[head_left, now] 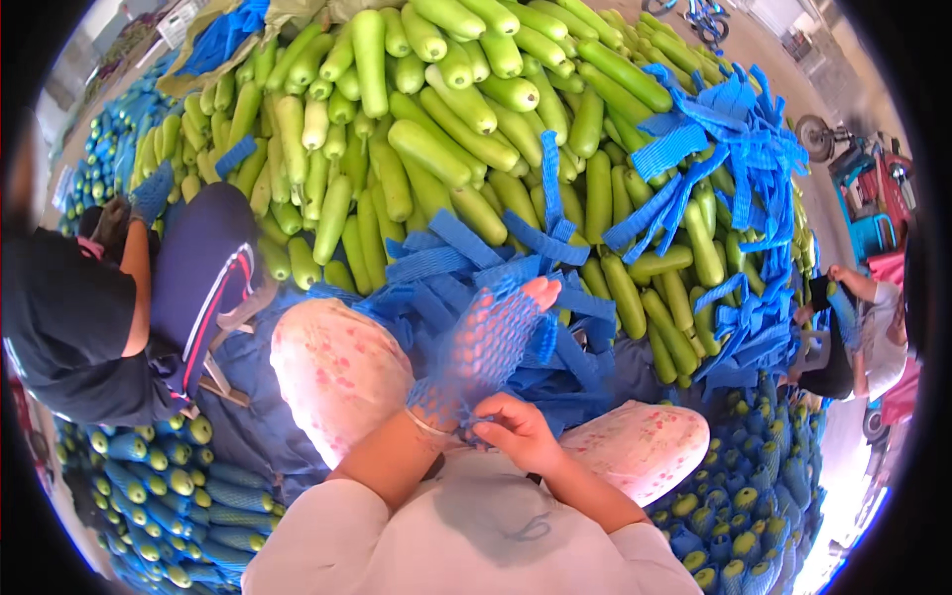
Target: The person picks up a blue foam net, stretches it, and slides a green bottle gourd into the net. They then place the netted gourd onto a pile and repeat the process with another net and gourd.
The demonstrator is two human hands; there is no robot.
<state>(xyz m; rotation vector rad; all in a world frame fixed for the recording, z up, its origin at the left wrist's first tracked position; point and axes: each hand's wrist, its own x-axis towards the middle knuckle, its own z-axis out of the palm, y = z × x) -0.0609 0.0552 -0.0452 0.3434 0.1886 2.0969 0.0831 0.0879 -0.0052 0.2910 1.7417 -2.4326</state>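
A blue foam net sleeve is stretched over my left hand and reaches down to the wrist. The left fingertips poke out of its far end, stretched out, with nothing in them. My right hand is closed at the left wrist, pinching the near edge of the net. Just beyond my hands lies a heap of flattened blue net sleeves. Behind it rises a large pile of long pale-green gourds, bare of netting.
More blue sleeves drape over the pile at right. Netted gourds are stacked at lower left and lower right. One person sits close at left, a hand in a blue net; another person is at far right, near parked vehicles.
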